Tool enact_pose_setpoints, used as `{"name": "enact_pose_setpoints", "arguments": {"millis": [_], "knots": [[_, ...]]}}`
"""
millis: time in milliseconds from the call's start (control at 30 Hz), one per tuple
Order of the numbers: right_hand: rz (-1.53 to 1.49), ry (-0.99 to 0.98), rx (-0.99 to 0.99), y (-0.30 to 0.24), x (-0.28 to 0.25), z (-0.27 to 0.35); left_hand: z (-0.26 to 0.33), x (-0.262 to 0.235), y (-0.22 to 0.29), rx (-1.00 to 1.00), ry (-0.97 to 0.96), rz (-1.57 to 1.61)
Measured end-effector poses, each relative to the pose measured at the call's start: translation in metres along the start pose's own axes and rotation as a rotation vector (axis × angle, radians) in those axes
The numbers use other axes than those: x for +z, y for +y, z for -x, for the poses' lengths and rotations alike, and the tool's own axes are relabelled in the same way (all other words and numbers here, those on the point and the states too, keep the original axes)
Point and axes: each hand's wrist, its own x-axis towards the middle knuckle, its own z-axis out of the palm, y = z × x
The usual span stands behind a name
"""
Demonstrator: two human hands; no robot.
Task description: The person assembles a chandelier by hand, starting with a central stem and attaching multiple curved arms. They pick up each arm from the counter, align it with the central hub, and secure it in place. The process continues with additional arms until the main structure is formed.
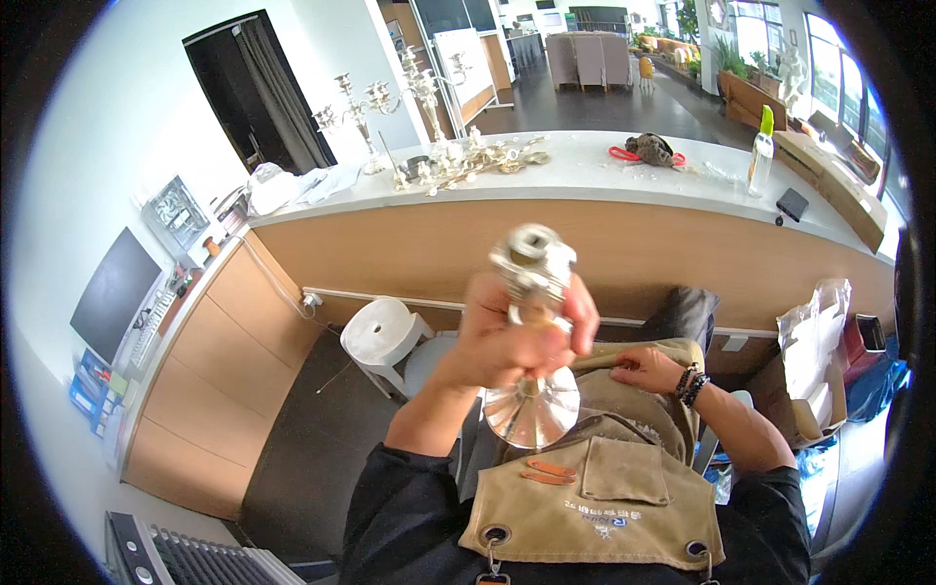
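My left hand (522, 336) is closed around the stem of a shiny silver candlestick (533, 414), raised in front of my chest. The socket end points up and away, while its round fluted foot hangs below the fist, over the apron. Slight blur softens the hand and the stem. On my lap, my right hand (648, 371) rests on the tan apron (629, 475), fingers loosely bent and no object visible in them. Dark beads circle that wrist. Across on the counter stand silver candelabra (366, 122) beside a pile of silver parts (478, 161).
A long white counter (585, 180) runs ahead, bearing a dark cloth with red straps (651, 149), a spray bottle (760, 156) and a black phone-like object (792, 204). A white stool (378, 331) stands front left; a cardboard box (814, 400) sits right. A monitor (115, 292) is far left.
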Motion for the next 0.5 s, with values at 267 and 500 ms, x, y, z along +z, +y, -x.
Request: {"name": "enact_pose_setpoints", "arguments": {"millis": [267, 500], "knots": [[-0.108, 0.040, -0.201, 0.004, 0.002, -0.003, -0.006, 0.017, -0.050, 0.049, 0.039, -0.245], [0.022, 0.048, -0.159, 0.006, -0.001, -0.003, 0.006, 0.009, -0.058, 0.006, -0.099, -0.325]]}}
